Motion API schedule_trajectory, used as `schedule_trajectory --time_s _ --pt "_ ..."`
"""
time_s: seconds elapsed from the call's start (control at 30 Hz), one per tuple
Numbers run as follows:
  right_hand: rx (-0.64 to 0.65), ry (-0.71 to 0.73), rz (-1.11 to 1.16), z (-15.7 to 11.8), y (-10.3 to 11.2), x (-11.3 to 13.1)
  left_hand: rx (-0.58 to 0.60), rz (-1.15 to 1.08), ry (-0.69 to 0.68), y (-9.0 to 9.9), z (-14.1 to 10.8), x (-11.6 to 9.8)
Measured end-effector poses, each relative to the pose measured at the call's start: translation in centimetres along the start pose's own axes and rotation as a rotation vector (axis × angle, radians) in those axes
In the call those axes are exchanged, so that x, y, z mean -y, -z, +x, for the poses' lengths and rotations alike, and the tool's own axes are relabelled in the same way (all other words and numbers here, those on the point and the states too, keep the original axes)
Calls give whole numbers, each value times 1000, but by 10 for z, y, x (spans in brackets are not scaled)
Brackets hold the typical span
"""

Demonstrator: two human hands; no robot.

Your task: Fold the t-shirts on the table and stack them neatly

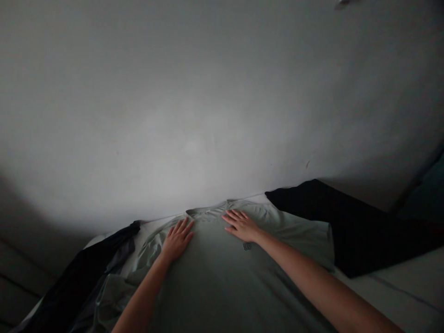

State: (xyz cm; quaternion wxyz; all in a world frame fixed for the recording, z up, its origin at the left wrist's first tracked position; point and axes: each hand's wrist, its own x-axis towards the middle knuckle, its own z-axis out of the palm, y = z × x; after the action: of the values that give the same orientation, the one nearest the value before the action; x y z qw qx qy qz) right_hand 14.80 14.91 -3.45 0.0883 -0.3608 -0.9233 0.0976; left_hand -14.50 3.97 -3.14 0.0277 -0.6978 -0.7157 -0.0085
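- Grey wall (194, 101), lit brightest near its middle, fills the view from 9 through 12 to 3 o'clock.
- Grey-green shirt (208, 286), spread out under both hands; its neckline (207, 212) points to 12 o'clock, its long axis runs from 12 to 6, and most of its body lies on the 6 o'clock side of the hands. One sleeve reaches toward 3 o'clock; the cloth toward 8 is rumpled.
- Black cloth (360, 231), flat, toward 3 o'clock, meeting the sleeve's edge.
- Dark clothing (79, 273), bunched, toward 8 o'clock of the shirt.
- Pale surface (409, 282) beneath the clothes, showing at 4 o'clock and in strips by the wall.
- Right hand (242, 225), palm down on the upper shirt, fingers a little apart and aimed at 10 o'clock, gripping nothing; the neckline lies at its 10 to 11 o'clock.
- Left hand (177, 239), flat on the shirt too, fingers spread toward 1 o'clock, clamped on nothing; the neckline lies at its 1 o'clock.
- Small dark print (247, 246) on the shirt, just beside the right wrist, at its 6 o'clock; too dim to read.
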Motion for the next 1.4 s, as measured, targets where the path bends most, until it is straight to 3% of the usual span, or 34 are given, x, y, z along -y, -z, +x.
schedule_trajectory --time_s 0.1,0.17,0.27,0.37,0.5,0.57,0.67,0.77,0.9,1.23,1.4 --pt "-30 -109 -54 -5 4 -29 2 24 77 6 -10 32" --pt "-29 -205 -80 -8 9 -44 13 54 132 11 -16 42" --pt "-2 -385 -102 -10 17 -43 11 116 235 20 -20 25" --pt "-72 -405 -103 -13 15 1 -97 99 212 22 -22 -28" --pt "-118 -225 13 -29 -11 95 -180 -5 91 5 -43 -105" --pt "-83 -197 80 -45 -26 129 -175 -4 42 -4 -62 -123" --pt "-111 -140 137 -71 -35 147 -159 29 8 -7 -94 -123" --pt "-143 -52 136 -95 -28 137 -128 42 20 2 -124 -110" --pt "-107 -43 97 -123 -15 112 -72 50 95 13 -156 -93" --pt "-130 -306 -84 -188 7 44 -57 83 190 14 -214 -44" --pt "-115 -351 -102 -209 11 20 30 103 239 25 -232 -32"
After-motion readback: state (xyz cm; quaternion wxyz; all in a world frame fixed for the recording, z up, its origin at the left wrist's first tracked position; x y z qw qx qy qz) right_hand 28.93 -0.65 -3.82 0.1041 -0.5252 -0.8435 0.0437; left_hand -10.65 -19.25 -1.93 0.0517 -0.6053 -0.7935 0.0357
